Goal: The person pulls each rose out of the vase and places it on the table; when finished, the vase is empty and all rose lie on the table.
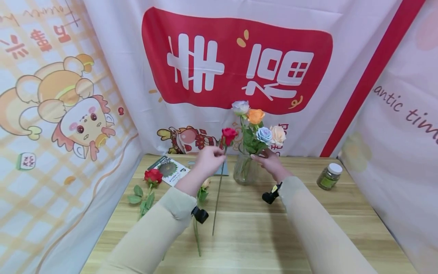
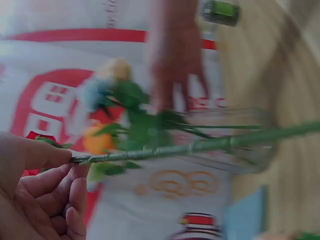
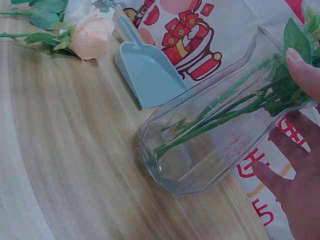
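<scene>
My left hand pinches the thin stem of a red rose between thumb and fingertips, just below its bloom. In the left wrist view, the bare green stem runs right from the fingertips. To the right stands a clear glass vase holding several roses: white, an orange rose, a blue rose and a cream one. My right hand is at the vase's mouth, thumb by the leaves and fingers spread loosely along the glass. Contact with the glass is unclear.
Another red rose and a peach rose lie on the wooden table. A printed card and light blue dustpan are at the back. A lidded jar stands right; printed cloths hang around the table.
</scene>
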The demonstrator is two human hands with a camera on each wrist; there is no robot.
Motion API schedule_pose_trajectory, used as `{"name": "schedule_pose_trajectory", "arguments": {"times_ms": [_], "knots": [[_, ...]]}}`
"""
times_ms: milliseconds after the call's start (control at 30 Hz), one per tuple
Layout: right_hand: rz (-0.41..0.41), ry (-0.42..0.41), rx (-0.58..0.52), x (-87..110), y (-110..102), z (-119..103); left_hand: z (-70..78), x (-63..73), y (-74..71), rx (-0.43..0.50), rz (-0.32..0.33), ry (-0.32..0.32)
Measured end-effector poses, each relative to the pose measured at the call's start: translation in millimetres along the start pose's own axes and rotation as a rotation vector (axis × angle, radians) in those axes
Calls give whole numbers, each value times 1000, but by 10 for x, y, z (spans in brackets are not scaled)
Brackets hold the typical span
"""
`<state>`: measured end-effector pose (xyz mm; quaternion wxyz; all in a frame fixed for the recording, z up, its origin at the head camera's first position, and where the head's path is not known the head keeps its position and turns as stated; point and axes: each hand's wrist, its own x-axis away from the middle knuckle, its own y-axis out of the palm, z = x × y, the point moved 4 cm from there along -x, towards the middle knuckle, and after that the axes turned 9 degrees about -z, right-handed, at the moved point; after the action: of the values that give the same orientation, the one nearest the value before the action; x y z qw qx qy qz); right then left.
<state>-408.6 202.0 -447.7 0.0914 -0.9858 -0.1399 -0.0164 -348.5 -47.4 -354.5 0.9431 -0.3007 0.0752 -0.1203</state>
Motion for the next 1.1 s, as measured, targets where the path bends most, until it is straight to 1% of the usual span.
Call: {"name": "schedule_pose_trajectory", "arguments": {"times_ms": [33, 100, 167, 233, 300, 400, 533, 600, 700, 767, 933, 1100], "knots": [[-8, 7, -4, 22, 6, -35, -131, -12, 77, -1, -16, -41], [-21, 18, -13, 42, 11, -71, -408, -35, 225, 11, -36, -105], [-25, 24, -26, 40, 10, -67, -670, -53, 351, -8, -28, -150], [-22, 30, -29, 32, 7, -56, -890, -55, 457, -25, -20, -194], [-10, 22, -24, -8, -4, 14, -1060, -47, 547, -43, -10, -221], [5, 12, -8, -15, -5, 30, -1234, -40, 659, -71, 1, -228], [10, 5, -3, -14, -8, 32, -1381, -38, 783, -120, -10, -245], [13, 7, -9, -13, -12, 32, -1426, -32, 832, -164, -24, -276], [14, 9, -13, -18, -23, 45, -1466, -9, 902, -205, -51, -315], [10, 9, -9, -24, -29, 59, -1501, 6, 948, -197, -68, -349], [10, 14, -6, -41, -36, 91, -1569, 22, 1021, -185, -67, -366], [18, 6, 0, -50, -45, 91, -1580, 8, 1044, -230, -64, -360]]}}
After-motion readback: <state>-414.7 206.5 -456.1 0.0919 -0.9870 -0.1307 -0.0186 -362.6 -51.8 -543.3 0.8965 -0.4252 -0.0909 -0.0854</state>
